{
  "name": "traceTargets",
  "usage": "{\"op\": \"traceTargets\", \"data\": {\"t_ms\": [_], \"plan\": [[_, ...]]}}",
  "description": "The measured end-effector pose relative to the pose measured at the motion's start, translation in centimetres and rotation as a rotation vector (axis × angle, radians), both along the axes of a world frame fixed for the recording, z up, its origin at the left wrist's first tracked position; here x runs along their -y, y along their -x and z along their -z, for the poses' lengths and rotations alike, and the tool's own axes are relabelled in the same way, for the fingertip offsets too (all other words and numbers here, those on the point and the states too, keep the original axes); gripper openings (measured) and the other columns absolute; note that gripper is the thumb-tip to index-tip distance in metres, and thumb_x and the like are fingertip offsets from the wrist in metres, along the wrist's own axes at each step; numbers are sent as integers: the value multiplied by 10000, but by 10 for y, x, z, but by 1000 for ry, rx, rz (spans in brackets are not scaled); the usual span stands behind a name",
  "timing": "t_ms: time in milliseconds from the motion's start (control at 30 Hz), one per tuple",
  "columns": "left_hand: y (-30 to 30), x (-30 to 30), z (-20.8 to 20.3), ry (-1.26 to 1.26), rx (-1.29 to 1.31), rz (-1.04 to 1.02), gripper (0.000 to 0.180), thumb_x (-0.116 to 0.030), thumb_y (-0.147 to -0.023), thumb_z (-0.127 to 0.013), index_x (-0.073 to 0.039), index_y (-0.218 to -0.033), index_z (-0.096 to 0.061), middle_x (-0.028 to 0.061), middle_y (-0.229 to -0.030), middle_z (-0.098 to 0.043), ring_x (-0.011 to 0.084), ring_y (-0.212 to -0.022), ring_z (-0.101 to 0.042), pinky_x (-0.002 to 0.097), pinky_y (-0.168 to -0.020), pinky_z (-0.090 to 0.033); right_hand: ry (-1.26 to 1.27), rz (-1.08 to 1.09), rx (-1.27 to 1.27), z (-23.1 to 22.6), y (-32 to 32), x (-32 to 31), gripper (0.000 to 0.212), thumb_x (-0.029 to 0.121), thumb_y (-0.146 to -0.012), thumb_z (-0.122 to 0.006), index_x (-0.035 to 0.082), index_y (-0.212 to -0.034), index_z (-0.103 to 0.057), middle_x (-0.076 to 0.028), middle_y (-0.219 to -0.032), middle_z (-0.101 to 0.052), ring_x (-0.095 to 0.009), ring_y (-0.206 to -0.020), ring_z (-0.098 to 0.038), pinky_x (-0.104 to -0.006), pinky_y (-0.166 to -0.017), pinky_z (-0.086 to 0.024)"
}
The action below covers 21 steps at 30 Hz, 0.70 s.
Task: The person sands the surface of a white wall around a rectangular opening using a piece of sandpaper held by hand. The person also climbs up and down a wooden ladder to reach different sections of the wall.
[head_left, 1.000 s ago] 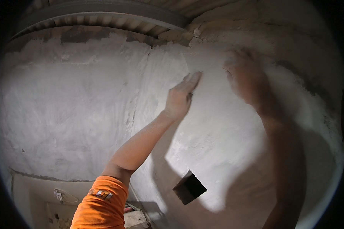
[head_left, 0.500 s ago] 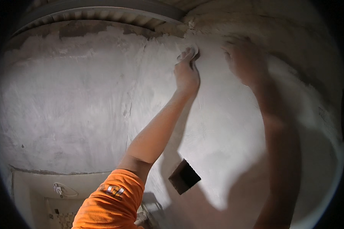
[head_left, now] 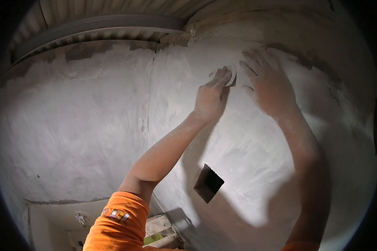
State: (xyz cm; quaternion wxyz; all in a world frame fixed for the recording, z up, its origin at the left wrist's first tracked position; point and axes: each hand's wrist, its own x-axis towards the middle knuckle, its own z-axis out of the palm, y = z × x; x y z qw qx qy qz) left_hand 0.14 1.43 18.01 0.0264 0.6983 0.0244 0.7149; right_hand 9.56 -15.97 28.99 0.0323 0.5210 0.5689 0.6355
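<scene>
Against the pale, plastered wall (head_left: 100,129), my left hand (head_left: 210,97) presses a round, thin white sanding disc (head_left: 232,75) with its fingers. Most of the disc is covered by those fingers; its right edge shows, with print on its back. Just to the right of the disc, my right hand (head_left: 272,85) lies on the same wall, fingers spread and holding nothing. Both hands are near the upper part of the wall, and the left arm comes up in an orange sleeve (head_left: 119,221).
A dark square hole (head_left: 209,184) opens in the wall below my hands. Corrugated roofing (head_left: 71,12) and a metal beam (head_left: 100,23) run overhead. At lower left are a recess with a tap-like fitting (head_left: 81,218) and a ledge (head_left: 159,226) with a greenish object.
My left hand has slid the disc rightward and down across the wall. My right hand, blurred and darker before, now shows its spread fingers. The view has shifted, bringing in more roof.
</scene>
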Motion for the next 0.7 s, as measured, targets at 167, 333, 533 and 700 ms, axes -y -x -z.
{"op": "traceTargets", "data": {"t_ms": [167,333,533,700], "plan": [[4,-28,-39,224,101,-50,337,4,-982,-588,8,-1304,-689,274,-1319,-692,435,-1293,-631,489,-1113,-514,-51,29,-67,18,13,-13,564,369,-1016,-647,89,-1502,-587,-53,-1625,-511,-196,-1553,-379,-462,-1319,-216],[-16,-24,-53,-64,191,-141,330,-1,-968,-609,-25,-1281,-711,241,-1303,-714,435,-1229,-669,506,-1024,-546,-92,-42,-59,19,4,-19,457,296,-1018,-633,87,-1423,-660,-64,-1571,-572,-192,-1529,-420,-452,-1308,-233],[3,-40,-74,372,-51,-184,410,-18,-985,-595,-34,-1390,-660,228,-1412,-665,418,-1294,-644,489,-1076,-537,-85,-14,-81,19,9,-18,403,247,-1021,-625,70,-1377,-693,-66,-1521,-617,-183,-1501,-458,-432,-1293,-257],[3,-59,-65,36,10,-158,436,4,-983,-579,-47,-1408,-661,237,-1433,-650,395,-1320,-636,474,-1068,-552,-155,7,-8,21,5,-25,365,268,-1024,-628,71,-1316,-727,-55,-1501,-631,-160,-1494,-462,-425,-1283,-272]]}}
